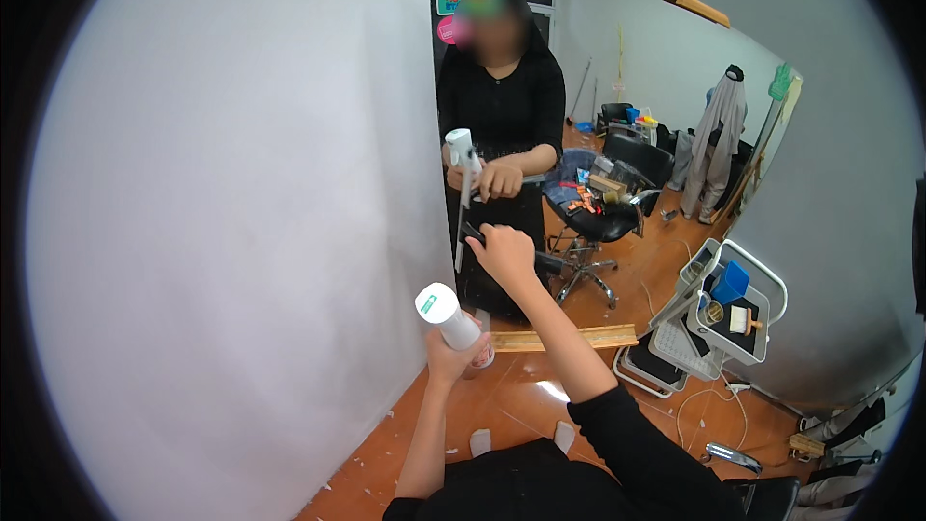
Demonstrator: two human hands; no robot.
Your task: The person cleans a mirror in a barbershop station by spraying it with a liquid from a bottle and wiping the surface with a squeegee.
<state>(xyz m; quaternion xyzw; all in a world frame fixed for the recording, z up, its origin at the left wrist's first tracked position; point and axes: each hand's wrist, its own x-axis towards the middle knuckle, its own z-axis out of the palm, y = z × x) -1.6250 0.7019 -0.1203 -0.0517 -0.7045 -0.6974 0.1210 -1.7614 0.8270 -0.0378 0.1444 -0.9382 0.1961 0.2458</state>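
Observation:
My left hand is wrapped around a white spray bottle, held upright with its head towards me. The bottle's lower part bears printed writing. My right hand grips the black handle of a squeegee, whose long blade stands nearly upright along the left edge of a large wall mirror. In the glass I see a person in black holding the same bottle and squeegee. Drops or streaks show at mid-height on the reflecting surface.
A wooden ledge runs under the mirror. At right stands a white trolley holding a blue container and a brush. A white wall closes off the left. A cable lies on the tiled floor; a chair is at lower right.

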